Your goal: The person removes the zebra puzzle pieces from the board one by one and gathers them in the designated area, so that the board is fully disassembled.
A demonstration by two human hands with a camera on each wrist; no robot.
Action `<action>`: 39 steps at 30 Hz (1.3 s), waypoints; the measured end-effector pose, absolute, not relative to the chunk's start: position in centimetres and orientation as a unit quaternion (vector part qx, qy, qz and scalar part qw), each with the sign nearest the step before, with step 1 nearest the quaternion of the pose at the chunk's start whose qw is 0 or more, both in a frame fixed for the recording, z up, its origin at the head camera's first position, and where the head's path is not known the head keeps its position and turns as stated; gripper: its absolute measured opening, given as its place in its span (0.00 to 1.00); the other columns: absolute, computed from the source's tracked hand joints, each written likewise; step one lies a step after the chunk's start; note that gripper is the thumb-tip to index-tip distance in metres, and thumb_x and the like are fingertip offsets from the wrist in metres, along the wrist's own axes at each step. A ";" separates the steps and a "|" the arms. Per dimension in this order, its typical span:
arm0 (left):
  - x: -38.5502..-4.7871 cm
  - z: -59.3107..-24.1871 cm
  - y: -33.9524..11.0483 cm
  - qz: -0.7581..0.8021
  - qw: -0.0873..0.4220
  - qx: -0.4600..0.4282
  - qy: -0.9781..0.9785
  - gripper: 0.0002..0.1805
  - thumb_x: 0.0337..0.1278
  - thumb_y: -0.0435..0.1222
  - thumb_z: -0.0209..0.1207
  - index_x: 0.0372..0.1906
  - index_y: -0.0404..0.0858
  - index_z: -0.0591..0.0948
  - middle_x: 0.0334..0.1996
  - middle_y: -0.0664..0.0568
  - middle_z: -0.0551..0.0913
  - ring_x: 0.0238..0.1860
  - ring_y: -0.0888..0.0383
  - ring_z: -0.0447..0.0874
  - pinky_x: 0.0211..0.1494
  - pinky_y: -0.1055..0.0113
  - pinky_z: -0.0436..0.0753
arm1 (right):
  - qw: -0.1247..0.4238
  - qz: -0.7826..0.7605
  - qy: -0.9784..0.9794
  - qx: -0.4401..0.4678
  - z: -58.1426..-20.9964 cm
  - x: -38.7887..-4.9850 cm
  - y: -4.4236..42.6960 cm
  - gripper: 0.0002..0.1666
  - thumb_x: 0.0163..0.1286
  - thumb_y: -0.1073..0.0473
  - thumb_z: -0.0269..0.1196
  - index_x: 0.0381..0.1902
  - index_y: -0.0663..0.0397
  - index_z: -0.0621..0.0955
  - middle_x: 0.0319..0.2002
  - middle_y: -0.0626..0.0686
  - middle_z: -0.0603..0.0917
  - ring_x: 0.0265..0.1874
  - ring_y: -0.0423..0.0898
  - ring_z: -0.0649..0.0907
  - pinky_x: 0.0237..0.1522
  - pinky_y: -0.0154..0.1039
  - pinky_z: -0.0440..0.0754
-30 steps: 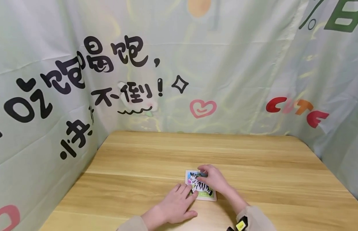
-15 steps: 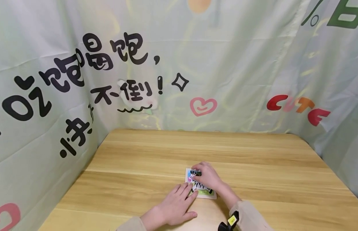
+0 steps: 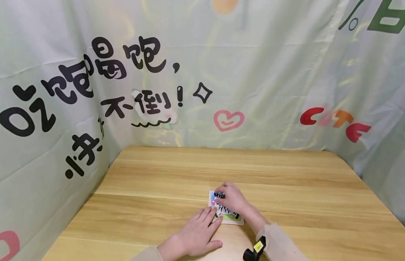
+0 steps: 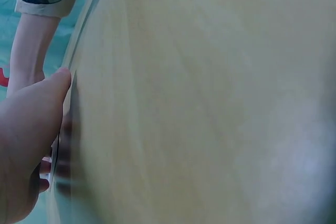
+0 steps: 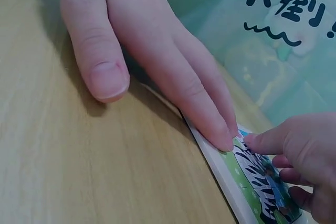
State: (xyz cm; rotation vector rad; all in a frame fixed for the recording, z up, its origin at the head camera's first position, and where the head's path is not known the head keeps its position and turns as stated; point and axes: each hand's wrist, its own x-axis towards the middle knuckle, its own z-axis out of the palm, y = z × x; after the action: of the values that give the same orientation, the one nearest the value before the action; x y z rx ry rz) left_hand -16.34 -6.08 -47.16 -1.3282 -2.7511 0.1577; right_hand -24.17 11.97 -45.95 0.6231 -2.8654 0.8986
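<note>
A square card [image 3: 232,218] with a zebra picture lies flat on the wooden table. My left hand [image 3: 200,233] rests with its fingers extended, the fingertips on the card's lower left part. Over the card's upper part my right hand [image 3: 234,199] curls, pinching a small dark-patterned picture piece [image 3: 220,195] between thumb and fingers; the hand hides much of that piece. In the right wrist view, the right thumb and bent fingers [image 5: 310,156] touch the zebra picture [image 5: 252,182] beside the left fingertips.
The wooden table [image 3: 156,174] spreads around the card. Pale printed cloth [image 3: 267,83] hangs behind it and at both sides. A black wrist camera [image 3: 253,251] with a yellow label sits at the right cuff.
My right hand has slid left across the card's upper part, the dark-patterned piece shifting with it. My left hand has stayed on the card.
</note>
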 end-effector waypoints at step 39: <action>-17.1 -46.8 -5.9 0.015 0.072 -0.440 -0.895 0.39 0.59 0.66 0.36 0.64 0.44 0.68 0.64 0.41 0.65 0.65 0.48 0.61 0.65 0.52 0.61 | -0.042 0.335 -0.926 0.170 -45.3 -24.5 11.1 0.14 0.54 0.68 0.66 0.40 0.62 0.78 0.42 0.55 0.74 0.42 0.51 0.76 0.51 0.50 0.74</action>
State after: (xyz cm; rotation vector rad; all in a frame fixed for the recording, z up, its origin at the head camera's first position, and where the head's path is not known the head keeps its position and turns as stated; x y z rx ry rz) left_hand -17.13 -5.87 -46.79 -1.3222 -2.6904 0.0442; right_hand -24.48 11.11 -45.29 0.5476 -2.9885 1.0831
